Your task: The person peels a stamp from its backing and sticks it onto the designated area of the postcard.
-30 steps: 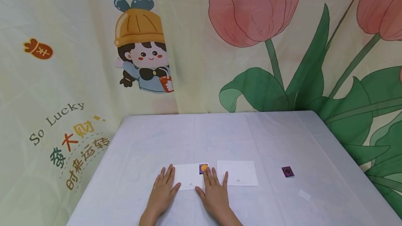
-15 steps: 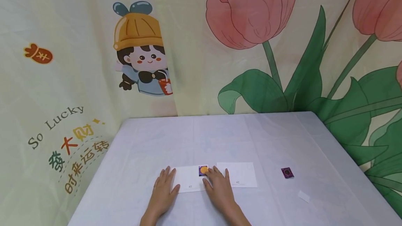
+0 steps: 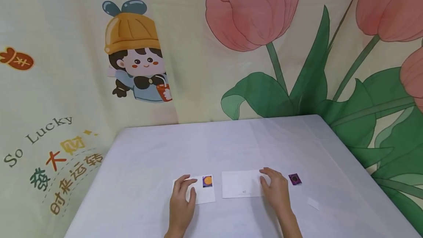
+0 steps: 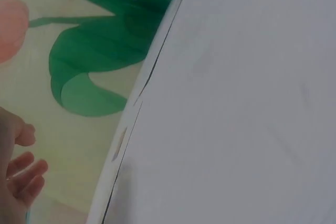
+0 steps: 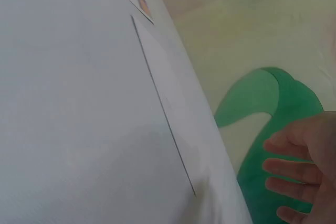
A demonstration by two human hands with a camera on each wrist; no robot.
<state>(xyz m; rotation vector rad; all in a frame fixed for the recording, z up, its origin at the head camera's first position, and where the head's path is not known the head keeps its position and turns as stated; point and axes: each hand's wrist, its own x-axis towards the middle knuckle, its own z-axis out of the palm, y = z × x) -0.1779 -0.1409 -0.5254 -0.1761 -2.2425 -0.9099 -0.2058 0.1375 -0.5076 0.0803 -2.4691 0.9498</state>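
Observation:
A white card [image 3: 206,194] lies at the left, with a purple and orange stamp-like square [image 3: 207,181] in its upper right corner. My left hand [image 3: 181,202] hovers over this card's left part, fingers loosely bent and holding nothing. Beside it rests a second white card [image 3: 239,184], which has a small mark near its lower edge. Over that card's right end is my right hand [image 3: 277,191], thumb and fingers apart with nothing between them. In the right wrist view the right hand [image 5: 302,169] shows relaxed, spread fingers; the left wrist view has the left hand [image 4: 23,174] at its edge.
On the white-covered table [image 3: 172,146], a dark purple square [image 3: 295,179] lies right of the right hand. A small white paper slip [image 3: 313,204] is nearer the front. Behind the table hangs a printed cloth [image 3: 191,65] with tulips and a cartoon figure.
My right hand has lifted off the left card's purple square and moved right, over the second card. The left hand has risen from flat, its fingers now bent. The view has turned slightly right.

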